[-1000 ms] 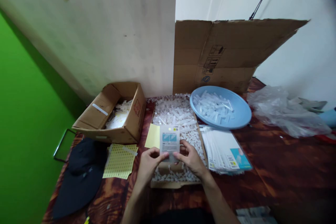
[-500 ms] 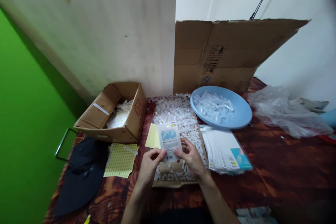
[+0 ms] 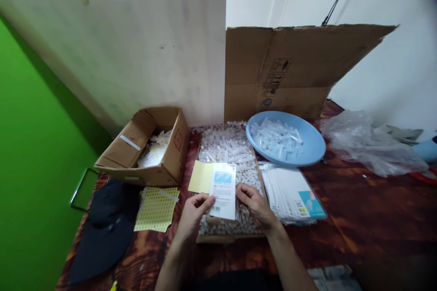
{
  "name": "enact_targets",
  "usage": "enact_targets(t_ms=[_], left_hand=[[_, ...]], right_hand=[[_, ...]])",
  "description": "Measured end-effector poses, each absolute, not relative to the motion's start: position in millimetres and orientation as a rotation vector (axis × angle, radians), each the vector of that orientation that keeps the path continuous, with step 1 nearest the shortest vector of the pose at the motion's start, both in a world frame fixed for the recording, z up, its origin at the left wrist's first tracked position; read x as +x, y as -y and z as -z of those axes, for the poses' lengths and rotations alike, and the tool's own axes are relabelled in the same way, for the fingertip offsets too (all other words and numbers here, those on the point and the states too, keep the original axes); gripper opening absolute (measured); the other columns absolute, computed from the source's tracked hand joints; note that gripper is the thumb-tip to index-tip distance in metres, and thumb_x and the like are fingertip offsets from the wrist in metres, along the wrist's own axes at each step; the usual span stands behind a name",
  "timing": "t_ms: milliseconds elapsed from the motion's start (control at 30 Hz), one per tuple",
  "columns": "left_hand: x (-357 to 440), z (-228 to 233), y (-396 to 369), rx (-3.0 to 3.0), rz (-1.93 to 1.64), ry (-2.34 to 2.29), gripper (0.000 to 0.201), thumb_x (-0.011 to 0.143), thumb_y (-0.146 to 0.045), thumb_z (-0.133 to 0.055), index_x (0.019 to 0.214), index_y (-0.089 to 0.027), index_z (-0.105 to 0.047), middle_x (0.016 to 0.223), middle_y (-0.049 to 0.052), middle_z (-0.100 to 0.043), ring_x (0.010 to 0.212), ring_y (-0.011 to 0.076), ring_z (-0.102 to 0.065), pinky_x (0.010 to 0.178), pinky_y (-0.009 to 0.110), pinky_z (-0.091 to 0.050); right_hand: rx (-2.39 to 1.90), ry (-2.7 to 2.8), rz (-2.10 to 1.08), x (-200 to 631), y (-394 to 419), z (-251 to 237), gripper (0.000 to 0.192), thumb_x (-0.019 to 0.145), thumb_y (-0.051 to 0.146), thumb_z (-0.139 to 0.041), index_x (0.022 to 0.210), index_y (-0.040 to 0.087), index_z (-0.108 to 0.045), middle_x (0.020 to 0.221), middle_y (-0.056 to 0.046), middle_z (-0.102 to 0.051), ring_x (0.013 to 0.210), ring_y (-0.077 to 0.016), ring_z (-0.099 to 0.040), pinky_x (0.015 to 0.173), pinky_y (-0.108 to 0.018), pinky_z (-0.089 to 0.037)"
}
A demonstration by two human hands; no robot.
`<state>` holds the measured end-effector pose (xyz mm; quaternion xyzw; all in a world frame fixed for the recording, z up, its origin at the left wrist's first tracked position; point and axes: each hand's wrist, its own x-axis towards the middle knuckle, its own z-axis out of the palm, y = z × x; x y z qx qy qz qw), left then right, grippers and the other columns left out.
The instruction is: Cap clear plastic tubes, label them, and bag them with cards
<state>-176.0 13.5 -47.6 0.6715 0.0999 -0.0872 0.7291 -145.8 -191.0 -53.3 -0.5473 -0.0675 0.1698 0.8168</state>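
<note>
Packet, a small flat one with a blue picture and tiny print, is up in the air just over the flat tray of little white pieces, close to the person's body. From the head camera, the only view, the left hand pinches the packet at its lower left edge with thumb and fingertips. The right hand is just beside the packet's right edge, fingers curled over the white pieces; whether it touches the packet cannot be told. A yellow paper sits right behind the packet on its left side. To the right of the tray lies a stack of packets, fanned out on the brown table, so it looks like many are waiting there. Behind that stack is a blue bowl with clear little tubes in it. To the left stands an open box with more white things inside, which may be where finished ones go, but that is only a guess. In front of the box is a yellow sheet of dots, and a black hat lies nearer the person. Whether the held packet is full cannot be seen. It seems the work is somewhere in the middle, with plenty of packets and pieces left.
</note>
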Motion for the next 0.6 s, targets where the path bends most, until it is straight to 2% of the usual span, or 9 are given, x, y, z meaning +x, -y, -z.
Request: enact_targets(t_ms=[67, 133, 200, 233, 300, 333, 400, 500, 600], left_hand=[[-177.1, 46.7, -12.0, 1.576, 0.076, -0.184, 0.038, 0.079, -0.044, -0.079, 0.104, -0.015, -0.074, 0.086, 0.006, -0.071, 0.081, 0.0214, -0.068, 0.074, 0.031, -0.056], [-179.2, 46.3, -10.8, 1.719, -0.125, -0.042, 0.046, 0.084, -0.039, -0.075, 0.126, -0.02, -0.067, 0.113, 0.011, -0.071, 0.103, 0.0259, -0.069, 0.09, 0.039, -0.057], [-181.9, 46.7, -10.1, 1.882, -0.285, 0.25, 0.053, 0.086, -0.04, -0.074, 0.136, -0.025, -0.061, 0.132, 0.014, -0.063, 0.122, 0.0298, -0.062, 0.103, 0.046, -0.052], [-183.0, 47.3, -9.8, 1.961, -0.335, 0.421, 0.058, 0.085, -0.041, -0.076, 0.139, -0.026, -0.059, 0.136, 0.014, -0.061, 0.127, 0.0312, -0.059, 0.108, 0.049, -0.048], [-184.2, 49.3, -8.9, 2.096, -0.426, 0.676, 0.064, 0.083, -0.04, -0.079, 0.141, -0.029, -0.056, 0.133, 0.013, -0.062, 0.126, 0.0314, -0.059, 0.113, 0.055, -0.042], [-184.2, 50.4, -8.3, 2.15, -0.485, 0.729, 0.059, 0.085, -0.035, -0.077, 0.141, -0.03, -0.056, 0.129, 0.012, -0.063, 0.123, 0.0296, -0.06, 0.113, 0.055, -0.042], [-183.1, 52.0, -7.4, 2.223, -0.592, 0.74, 0.046, 0.095, -0.02, -0.063, 0.139, -0.032, -0.058, 0.119, 0.01, -0.064, 0.114, 0.0244, -0.063, 0.106, 0.049, -0.049], [-180.0, 50.7, -7.4, 2.277, -0.619, 0.817, 0.051, 0.097, -0.006, -0.047, 0.139, -0.033, -0.057, 0.11, 0.01, -0.062, 0.103, 0.0203, -0.063, 0.088, 0.036, -0.057], [-176.6, 44.8, -8.4, 2.297, -0.582, 0.978, 0.055, 0.096, -0.004, -0.044, 0.143, -0.031, -0.054, 0.105, 0.009, -0.062, 0.101, 0.0206, -0.061, 0.086, 0.035, -0.057]], right_hand=[[-1.104, 0.106, -0.389, -147.3, 189.3, 53.8, 0.035, 0.085, 0.049, -0.075, 0.07, 0.019, -0.063, 0.065, 0.002, -0.056, 0.056, -0.0129, -0.048, 0.052, -0.023, -0.038], [-1.05, 0.037, -0.349, -148.3, 185.1, 54.1, 0.035, 0.082, 0.048, -0.078, 0.069, 0.02, -0.062, 0.063, 0.003, -0.054, 0.054, -0.0119, -0.045, 0.051, -0.023, -0.036], [-1.01, -0.018, -0.285, -148.9, 179.7, 54.8, 0.035, 0.08, 0.048, -0.079, 0.07, 0.02, -0.062, 0.061, 0.004, -0.052, 0.054, -0.0117, -0.043, 0.051, -0.023, -0.035], [-0.996, -0.031, -0.265, -149.2, 177.0, 55.4, 0.034, 0.08, 0.048, -0.079, 0.07, 0.02, -0.061, 0.061, 0.005, -0.051, 0.054, -0.0117, -0.042, 0.051, -0.023, -0.034], [-0.981, -0.034, -0.247, -150.0, 172.2, 57.3, 0.035, 0.081, 0.047, -0.078, 0.07, 0.02, -0.06, 0.06, 0.005, -0.05, 0.053, -0.0113, -0.04, 0.051, -0.023, -0.033], [-0.978, -0.029, -0.249, -150.7, 170.3, 58.3, 0.034, 0.082, 0.047, -0.077, 0.07, 0.02, -0.06, 0.059, 0.005, -0.05, 0.052, -0.0111, -0.039, 0.051, -0.022, -0.033], [-0.973, -0.015, -0.262, -152.5, 167.3, 60.2, 0.034, 0.085, 0.046, -0.075, 0.07, 0.02, -0.059, 0.057, 0.005, -0.048, 0.051, -0.0107, -0.037, 0.051, -0.022, -0.032], [-0.963, -0.023, -0.277, -155.5, 164.9, 61.4, 0.035, 0.085, 0.046, -0.075, 0.069, 0.02, -0.057, 0.058, 0.005, -0.047, 0.051, -0.0104, -0.036, 0.051, -0.022, -0.031], [-0.939, -0.051, -0.27, -157.4, 163.6, 61.5, 0.037, 0.083, 0.046, -0.077, 0.068, 0.02, -0.055, 0.059, 0.005, -0.046, 0.051, -0.01, -0.036, 0.05, -0.022, -0.032]])
